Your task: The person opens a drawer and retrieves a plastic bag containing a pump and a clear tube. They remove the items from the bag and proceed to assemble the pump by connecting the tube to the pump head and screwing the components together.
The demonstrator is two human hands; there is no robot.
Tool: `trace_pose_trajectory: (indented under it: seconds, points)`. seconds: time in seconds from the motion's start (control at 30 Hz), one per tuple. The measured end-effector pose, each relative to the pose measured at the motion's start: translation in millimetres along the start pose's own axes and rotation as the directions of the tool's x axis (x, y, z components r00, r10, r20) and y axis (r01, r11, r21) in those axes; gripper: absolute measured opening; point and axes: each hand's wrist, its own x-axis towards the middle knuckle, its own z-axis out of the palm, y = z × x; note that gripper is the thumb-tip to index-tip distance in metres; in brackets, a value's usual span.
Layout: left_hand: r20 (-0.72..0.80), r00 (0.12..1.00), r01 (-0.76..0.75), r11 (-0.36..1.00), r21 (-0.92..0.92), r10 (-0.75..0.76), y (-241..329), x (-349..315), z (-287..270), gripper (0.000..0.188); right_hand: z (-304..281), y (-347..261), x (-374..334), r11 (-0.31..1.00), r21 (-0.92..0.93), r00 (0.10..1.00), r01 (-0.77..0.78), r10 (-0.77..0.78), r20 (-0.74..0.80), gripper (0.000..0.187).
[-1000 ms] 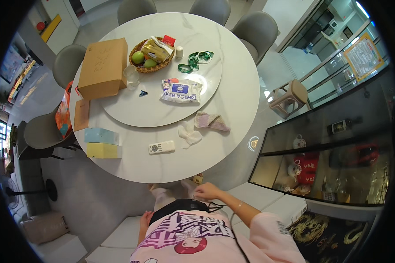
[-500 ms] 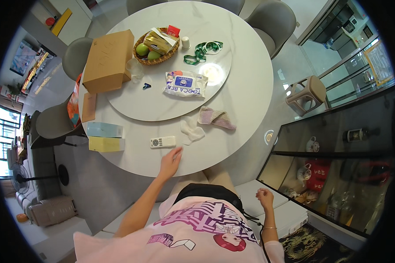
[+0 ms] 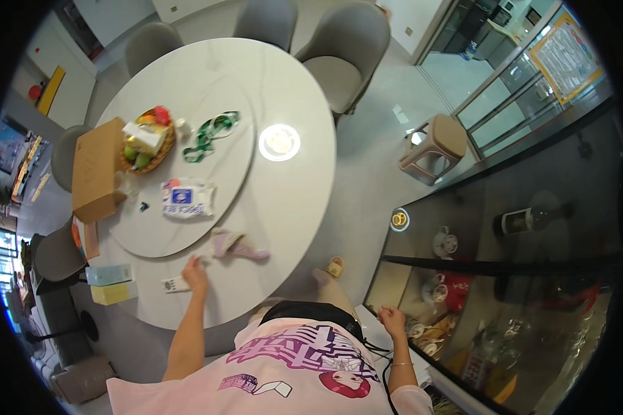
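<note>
My left hand (image 3: 196,273) is over the near part of the round marble table (image 3: 291,207), fingers drawn together on a white tissue (image 3: 205,261). Only a small bit of the tissue shows beside the fingers. Partly behind that hand lies a white remote control (image 3: 175,285). A pink and beige cloth (image 3: 239,246) lies crumpled to the right of the hand. My right hand (image 3: 392,321) is held off the table near the glass cabinet, its fingers curled in with nothing visible in them.
A turntable (image 3: 221,214) bears a wipes packet (image 3: 187,198), a fruit basket (image 3: 145,142) and a green lanyard (image 3: 209,135). A cardboard box (image 3: 97,169) and blue (image 3: 109,274) and yellow (image 3: 113,293) boxes stand left. The glass cabinet (image 3: 464,258) and a stool (image 3: 434,146) are right.
The view has swung right, so the table sits further left. My left hand has reached forward from beside the remote and closed on the tissue, which lay spread out before.
</note>
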Motion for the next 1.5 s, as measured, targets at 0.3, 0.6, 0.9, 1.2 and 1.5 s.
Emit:
trace_pose_trajectory:
  seconds: [0.3, 0.6, 0.9, 1.2, 1.5]
  points:
    - [-0.109, 0.862, 0.507, 0.845, 0.172, -0.495, 14.1, -98.4, -24.0, 0.036, -78.4, -97.3, 97.3, 0.937, -0.188, 0.956, 0.294, -0.284, 0.076, 0.029]
    - [0.096, 0.518, 0.824, 0.526, 0.212, -0.85, 44.6, -233.0, 54.8, 0.037, -80.1, -171.6, 222.6, 0.896, -0.124, 0.897, 0.426, -0.4, 0.186, 0.022]
    - [0.276, 0.458, 0.871, 0.488, 0.049, -0.845, 129.7, -188.0, 119.8, 0.034, -144.8, -235.2, 300.4, 0.839, 0.524, 0.983, -0.145, 0.06, 0.176, 0.018]
    - [0.289, 0.308, 0.928, 0.353, 0.118, -0.906, 171.0, -207.7, 57.8, 0.032, -152.4, -216.2, 357.3, 0.515, 0.783, 0.887, -0.348, 0.451, 0.097, 0.025]
    - [0.251, 0.153, 0.95, 0.212, 0.231, -0.956, 237.0, -166.5, 15.0, 0.031, -160.7, -167.9, 431.6, 0.335, 0.881, 0.81, -0.334, 0.58, 0.087, 0.075]
